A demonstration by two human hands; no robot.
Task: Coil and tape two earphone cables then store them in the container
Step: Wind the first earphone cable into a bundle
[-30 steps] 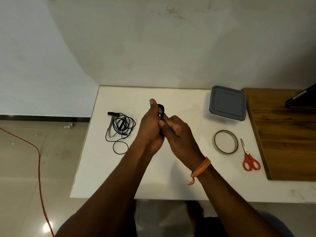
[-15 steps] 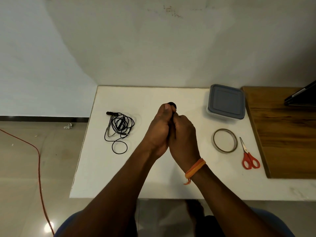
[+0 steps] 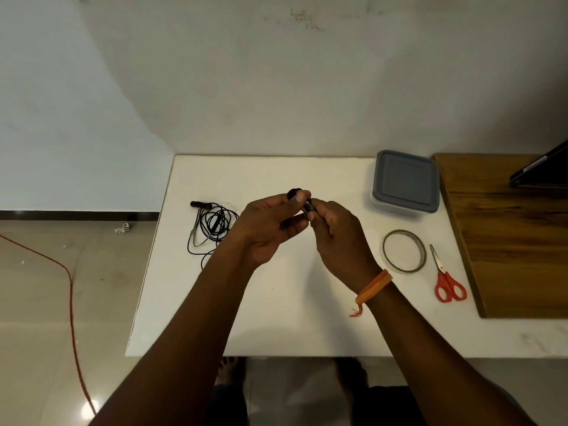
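Hands are seen parted slightly, where half a second ago they were pressed together. The left hand (image 3: 270, 229) is now turned palm-up with fingers loosely curled, thumb and fingertips pinching a small dark cable bundle (image 3: 302, 199). The right hand (image 3: 338, 232) is closed on the bundle's other end. The coil is judged wound and ready for tape. The second cable (image 3: 212, 226) lies loose on the table (image 3: 276, 318), left of the hands, near the left edge. The tape (image 3: 404, 250) and scissors (image 3: 447, 279) lie to the right, well apart from the hands, with bare table between. The container (image 3: 405, 181), lid on, sits at the far right.
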